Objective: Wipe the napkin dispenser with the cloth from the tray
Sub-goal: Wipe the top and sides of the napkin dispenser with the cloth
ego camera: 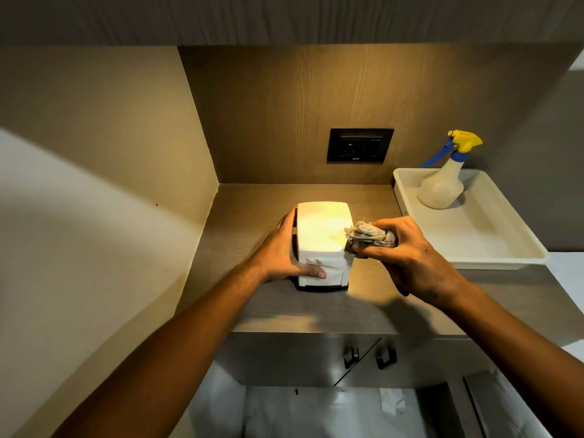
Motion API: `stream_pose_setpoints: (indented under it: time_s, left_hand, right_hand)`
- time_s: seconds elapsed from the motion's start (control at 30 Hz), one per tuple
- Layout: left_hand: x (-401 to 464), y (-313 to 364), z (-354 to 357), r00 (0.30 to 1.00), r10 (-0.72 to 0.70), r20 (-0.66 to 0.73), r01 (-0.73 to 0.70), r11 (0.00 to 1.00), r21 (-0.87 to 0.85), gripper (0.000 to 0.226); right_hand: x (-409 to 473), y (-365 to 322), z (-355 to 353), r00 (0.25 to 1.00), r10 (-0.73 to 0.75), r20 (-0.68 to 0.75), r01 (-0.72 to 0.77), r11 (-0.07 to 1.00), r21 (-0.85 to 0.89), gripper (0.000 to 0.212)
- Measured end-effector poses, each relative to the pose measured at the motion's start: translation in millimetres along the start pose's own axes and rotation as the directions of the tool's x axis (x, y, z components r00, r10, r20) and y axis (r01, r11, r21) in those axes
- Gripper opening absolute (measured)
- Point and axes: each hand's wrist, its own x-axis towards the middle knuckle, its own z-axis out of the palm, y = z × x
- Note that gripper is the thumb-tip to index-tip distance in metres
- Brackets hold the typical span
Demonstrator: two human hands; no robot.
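Wood-grain alcove [284, 115], black wall socket [360, 146]

White napkin dispenser [322, 229] on black base, beige cloth [368, 234], white tray [493, 245], yellow-blue spray bottle [444, 181].

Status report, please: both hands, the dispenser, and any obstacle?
Left hand steadies napkin dispenser. Right hand presses bunched cloth on its right top edge. Spray bottle in tray, clear of work.

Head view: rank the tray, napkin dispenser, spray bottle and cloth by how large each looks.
1. tray
2. napkin dispenser
3. spray bottle
4. cloth, bunched in the right hand

Dispenser and bottle look close; the dispenser sits nearer, so that order is unsure.
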Motion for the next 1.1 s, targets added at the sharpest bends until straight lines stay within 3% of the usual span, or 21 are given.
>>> stream_pose_setpoints:
  time_s: [0.07, 0.17, 0.2, 0.27, 0.33, 0.4, 0.47, 0.5, 0.57, 0.67, 0.87, 1.0, 1.1]
  left_hand:
    - [-1, 1, 0, 1.000, -0.009, 0.003, 0.009, 1.000, -0.001, 0.139]
    - [-3, 4, -1, 1.000, -0.021, 0.009, 0.021, 1.000, 0.010, 0.137]
    - [-4, 6, -2, 1.000, -0.027, 0.013, 0.027, 1.000, 0.015, 0.137]
    - [-6, 11, -5, 0.999, -0.038, 0.025, 0.037, 0.999, 0.039, 0.139]
    - [-9, 15, -8, 0.998, -0.056, 0.019, 0.053, 0.990, 0.131, 0.149]
    - [-14, 25, -10, 0.996, -0.074, -0.039, 0.081, 0.969, 0.234, 0.154]
    - [-14, 43, -7, 0.994, -0.015, -0.109, 0.050, 0.946, 0.319, 0.137]
    - [-11, 52, -4, 0.993, 0.027, -0.119, 0.021, 0.922, 0.387, 0.123]
    - [-4, 68, 4, 0.996, 0.055, -0.070, -0.010, 0.850, 0.527, 0.101]
    - [3, 79, 12, 1.000, -0.017, 0.020, -0.001, 0.738, 0.675, 0.089]
    - [5, 74, 12, 0.998, -0.047, 0.052, -0.003, 0.710, 0.704, 0.090]
    - [6, 72, 15, 0.999, -0.037, 0.027, 0.008, 0.724, 0.690, 0.089]
    - [7, 72, 16, 0.999, -0.034, 0.021, 0.009, 0.717, 0.697, 0.088]
  right_hand:
    - [-3, -4, 7, 0.999, -0.026, 0.019, 0.027, 0.999, -0.022, 0.033]
    - [-18, 2, 17, 0.998, 0.052, -0.028, -0.053, 0.998, -0.038, 0.037]
    - [-26, 5, 23, 0.990, 0.122, -0.068, -0.122, 0.993, -0.003, 0.040]
    - [-42, 5, 34, 0.911, 0.395, -0.121, -0.356, 0.900, 0.252, 0.046]
    - [-50, -7, 48, 0.701, 0.708, -0.082, -0.532, 0.596, 0.602, 0.047]
    - [-46, -23, 63, 0.486, 0.873, 0.035, -0.498, 0.244, 0.832, 0.039]
    - [-36, -37, 74, 0.382, 0.908, 0.174, -0.421, 0.003, 0.907, 0.031]
    - [-30, -43, 79, 0.371, 0.906, 0.203, -0.393, -0.045, 0.918, 0.029]
    - [-20, -55, 88, 0.366, 0.911, 0.192, -0.349, -0.057, 0.935, 0.026]
    - [-20, -72, 96, 0.333, 0.929, 0.163, -0.346, -0.040, 0.937, 0.026]
    - [-19, -84, 95, 0.432, 0.900, -0.052, -0.284, 0.190, 0.940, 0.029]
    - [-18, -61, 103, 0.366, 0.923, 0.117, -0.445, 0.063, 0.893, 0.029]
    - [-24, -70, 103, 0.392, 0.917, 0.081, -0.374, 0.079, 0.924, 0.025]
